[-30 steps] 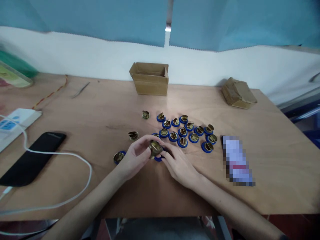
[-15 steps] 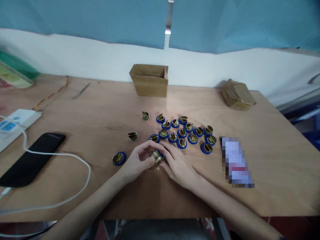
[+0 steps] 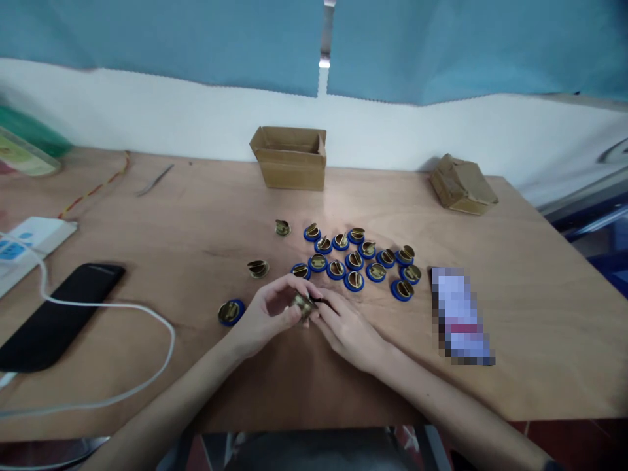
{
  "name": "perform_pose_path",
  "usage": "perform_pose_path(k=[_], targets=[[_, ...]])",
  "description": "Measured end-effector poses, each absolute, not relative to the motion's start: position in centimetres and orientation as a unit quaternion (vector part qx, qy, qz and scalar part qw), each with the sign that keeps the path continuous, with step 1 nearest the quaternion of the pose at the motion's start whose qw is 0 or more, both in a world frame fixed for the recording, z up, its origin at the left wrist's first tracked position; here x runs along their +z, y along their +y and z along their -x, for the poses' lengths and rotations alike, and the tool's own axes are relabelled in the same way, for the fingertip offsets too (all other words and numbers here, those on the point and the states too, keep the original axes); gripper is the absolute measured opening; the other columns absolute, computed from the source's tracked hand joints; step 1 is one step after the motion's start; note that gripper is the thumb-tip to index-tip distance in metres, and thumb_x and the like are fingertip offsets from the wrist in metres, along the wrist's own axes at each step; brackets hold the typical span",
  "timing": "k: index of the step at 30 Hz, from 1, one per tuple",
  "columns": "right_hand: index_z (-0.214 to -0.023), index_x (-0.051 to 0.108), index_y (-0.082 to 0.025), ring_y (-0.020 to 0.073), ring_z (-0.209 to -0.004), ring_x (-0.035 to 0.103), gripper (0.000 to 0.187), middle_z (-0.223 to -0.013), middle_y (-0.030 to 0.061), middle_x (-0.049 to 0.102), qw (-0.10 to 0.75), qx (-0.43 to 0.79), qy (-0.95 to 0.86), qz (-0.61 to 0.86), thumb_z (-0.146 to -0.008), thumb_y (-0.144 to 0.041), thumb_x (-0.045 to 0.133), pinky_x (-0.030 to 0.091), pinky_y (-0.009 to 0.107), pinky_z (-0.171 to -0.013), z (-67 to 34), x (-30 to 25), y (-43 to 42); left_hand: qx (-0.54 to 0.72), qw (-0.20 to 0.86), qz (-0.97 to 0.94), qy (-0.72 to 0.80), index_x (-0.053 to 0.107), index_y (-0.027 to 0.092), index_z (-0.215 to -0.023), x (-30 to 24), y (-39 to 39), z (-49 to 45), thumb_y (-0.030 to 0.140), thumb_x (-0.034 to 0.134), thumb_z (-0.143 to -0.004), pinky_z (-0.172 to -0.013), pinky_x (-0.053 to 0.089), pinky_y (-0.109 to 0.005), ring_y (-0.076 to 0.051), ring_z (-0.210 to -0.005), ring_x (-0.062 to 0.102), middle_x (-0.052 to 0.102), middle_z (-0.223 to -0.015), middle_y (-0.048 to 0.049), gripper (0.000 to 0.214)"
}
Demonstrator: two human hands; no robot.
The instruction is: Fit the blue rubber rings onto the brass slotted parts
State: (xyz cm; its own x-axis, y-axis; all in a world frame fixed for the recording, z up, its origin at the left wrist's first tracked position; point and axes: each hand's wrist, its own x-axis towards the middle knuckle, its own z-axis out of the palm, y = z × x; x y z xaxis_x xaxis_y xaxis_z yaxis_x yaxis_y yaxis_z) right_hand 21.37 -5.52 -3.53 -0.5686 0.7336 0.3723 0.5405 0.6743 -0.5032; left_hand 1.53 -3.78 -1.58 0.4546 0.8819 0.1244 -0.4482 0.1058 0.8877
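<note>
My left hand and my right hand meet over the wooden table, fingers pinched together on one small brass part. Whether a blue ring sits under it is hidden by my fingers. Just beyond my hands lies a cluster of several brass parts set in blue rings. One more ringed part lies left of my left hand. Two bare brass parts lie apart at the left of the cluster.
An open cardboard box stands at the back, a flattened taped carton at the back right. A black phone, a white cable and a white power strip lie at the left. A blurred-out item lies at the right.
The brass part was held up facing me a second ago; both hands have since lowered it toward the table and closed in around it.
</note>
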Motion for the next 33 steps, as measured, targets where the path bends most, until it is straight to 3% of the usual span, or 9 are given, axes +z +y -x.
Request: perform_pose_path(k=[5,9,13,21,28,33], targets=[[-0.123,0.062,-0.014,0.0277,-0.125,0.061,0.025,-0.128,0.0177,0.065,0.312,0.144,-0.869,0.356,-0.104,-0.016,0.045,0.057,0.047,-0.102,-21.6,-3.2,-5.5,0.450,0.703,-0.507,0.214,0.065,0.019,-0.098,-1.1,-4.0,-1.6,0.026,0.076,-0.087,-0.087,0.054,-0.029,-0.017,-0.098,0.064,0.063,-0.117,-0.0080,0.017],[-0.117,0.064,-0.015,0.0267,-0.119,0.064,0.021,-0.123,0.0158,0.068,0.331,0.139,-0.860,0.363,-0.103,-0.016,0.048,0.058,0.046,-0.100,-21.7,-2.8,-5.5,0.446,0.693,-0.521,0.221,0.063,0.022,-0.111,-1.0,-4.3,-1.7,0.016,0.081,-0.081,-0.093,0.051,-0.028,-0.019,-0.111,0.064,0.065,-0.124,-0.0082,0.035],[-0.121,0.063,-0.016,0.0254,-0.120,0.064,0.024,-0.126,0.0153,0.067,0.333,0.149,-0.854,0.370,-0.102,-0.015,0.048,0.059,0.045,-0.099,-21.8,-2.5,-5.6,0.450,0.686,-0.526,0.226,0.061,0.023,-0.115,-1.3,-4.5,-2.0,0.011,0.083,-0.078,-0.092,0.051,-0.026,-0.018,-0.111,0.065,0.066,-0.122,-0.0067,0.045],[-0.130,0.058,-0.017,0.0268,-0.121,0.063,0.029,-0.128,0.0160,0.065,0.344,0.140,-0.849,0.376,-0.103,-0.015,0.049,0.057,0.048,-0.101,-22.2,-3.0,-5.7,0.448,0.677,-0.529,0.247,0.062,0.020,-0.113,-1.1,-4.8,-1.8,0.011,0.078,-0.082,-0.092,0.057,-0.029,-0.019,-0.104,0.068,0.068,-0.112,-0.0078,0.035],[-0.124,0.061,-0.020,0.0255,-0.125,0.059,0.024,-0.132,0.0151,0.059,0.370,0.180,-0.820,0.398,-0.102,-0.015,0.052,0.057,0.045,-0.102,-22.7,-3.1,-5.7,0.418,0.712,-0.515,0.231,0.060,0.026,-0.124,0.0,-4.6,-1.8,0.023,0.064,-0.096,-0.066,0.066,-0.028,-0.019,-0.096,0.062,0.057,-0.123,-0.0094,0.029],[-0.118,0.062,-0.019,0.0257,-0.125,0.059,0.020,-0.131,0.0149,0.059,0.377,0.175,-0.814,0.405,-0.101,-0.012,0.054,0.056,0.045,-0.102,-23.0,-2.8,-5.6,0.387,0.727,-0.512,0.246,0.060,0.027,-0.130,-0.1,-4.7,-1.5,0.026,0.059,-0.099,-0.076,0.063,-0.028,-0.020,-0.103,0.056,0.054,-0.121,-0.0091,0.031]])
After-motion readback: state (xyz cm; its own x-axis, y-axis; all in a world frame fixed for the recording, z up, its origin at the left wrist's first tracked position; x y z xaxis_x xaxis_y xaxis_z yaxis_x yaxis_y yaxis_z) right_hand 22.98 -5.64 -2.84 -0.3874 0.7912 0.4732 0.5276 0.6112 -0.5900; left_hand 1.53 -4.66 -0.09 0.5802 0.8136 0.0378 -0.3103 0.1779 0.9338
